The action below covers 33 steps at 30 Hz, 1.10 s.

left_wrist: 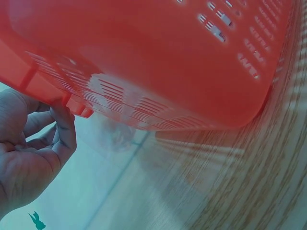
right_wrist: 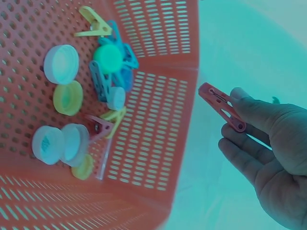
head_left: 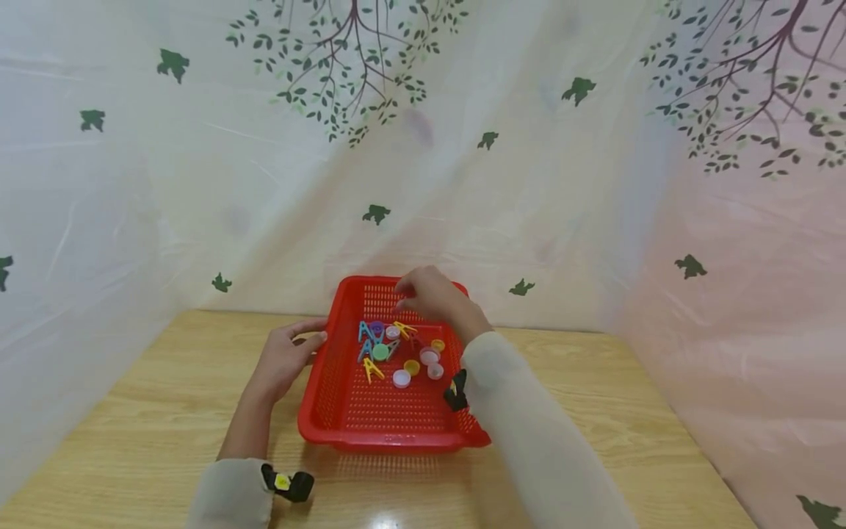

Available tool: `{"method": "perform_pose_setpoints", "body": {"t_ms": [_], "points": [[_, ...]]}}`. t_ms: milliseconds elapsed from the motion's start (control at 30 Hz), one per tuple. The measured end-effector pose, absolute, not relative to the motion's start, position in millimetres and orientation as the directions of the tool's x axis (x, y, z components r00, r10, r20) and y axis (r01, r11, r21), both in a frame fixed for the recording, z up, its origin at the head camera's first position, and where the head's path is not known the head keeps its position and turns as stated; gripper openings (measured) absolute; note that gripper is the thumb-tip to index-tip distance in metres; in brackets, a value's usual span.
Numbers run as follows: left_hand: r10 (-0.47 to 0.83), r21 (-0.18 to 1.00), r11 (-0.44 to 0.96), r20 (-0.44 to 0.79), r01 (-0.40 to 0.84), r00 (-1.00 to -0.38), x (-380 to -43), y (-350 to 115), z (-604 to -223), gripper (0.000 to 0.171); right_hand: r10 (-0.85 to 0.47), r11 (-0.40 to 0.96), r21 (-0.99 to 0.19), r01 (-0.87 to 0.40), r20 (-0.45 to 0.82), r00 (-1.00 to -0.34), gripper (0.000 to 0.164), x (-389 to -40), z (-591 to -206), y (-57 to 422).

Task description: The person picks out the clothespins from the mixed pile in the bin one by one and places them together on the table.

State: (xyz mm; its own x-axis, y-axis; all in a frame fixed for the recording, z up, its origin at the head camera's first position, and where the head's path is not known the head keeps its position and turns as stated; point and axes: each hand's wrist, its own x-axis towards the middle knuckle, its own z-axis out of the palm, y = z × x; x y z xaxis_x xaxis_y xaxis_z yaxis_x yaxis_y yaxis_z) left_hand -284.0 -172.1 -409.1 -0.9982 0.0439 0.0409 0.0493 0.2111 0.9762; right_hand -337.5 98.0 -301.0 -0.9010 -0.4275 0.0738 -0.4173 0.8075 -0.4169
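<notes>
In the head view my right hand (head_left: 431, 294) is over the far side of a red plastic basket (head_left: 390, 437). Its thumb and fingers pinch a red clothespin (right_wrist: 223, 106), seen beyond the basket's rim in the right wrist view. My left hand (head_left: 280, 361) holds the basket's left rim, thumb beneath it; some fingertips are hidden. Inside the basket lie yellow clothespins (head_left: 373, 370), blue clothespins (head_left: 366, 350) and a dark red clothespin (right_wrist: 100, 127). Among them are white caps (head_left: 401, 378), yellow caps (head_left: 412, 367) and a green cap (head_left: 380, 352).
The basket stands on a wooden table (head_left: 165, 426). Behind it and at both sides hangs a pale sheet (head_left: 277, 220) with printed branches and leaves. A thin clear strip (right_wrist: 103, 160) lies by the basket's inner wall.
</notes>
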Motion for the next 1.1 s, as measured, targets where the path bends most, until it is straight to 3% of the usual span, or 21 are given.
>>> {"method": "perform_pose_setpoints", "body": {"t_ms": [600,1100], "points": [[0.047,0.974,0.221,0.037,0.047,-0.998,-282.1,-172.2,-408.4,0.04,-0.398,0.809,-0.379,-0.45,0.211,-0.893,0.034,-327.0,-272.3,138.3],[0.054,0.974,0.216,0.053,0.064,-0.997,-282.3,-173.2,-410.7,0.04,-0.321,0.833,-0.355,-0.425,0.316,-0.893,0.037,-324.7,-279.2,187.7]]}}
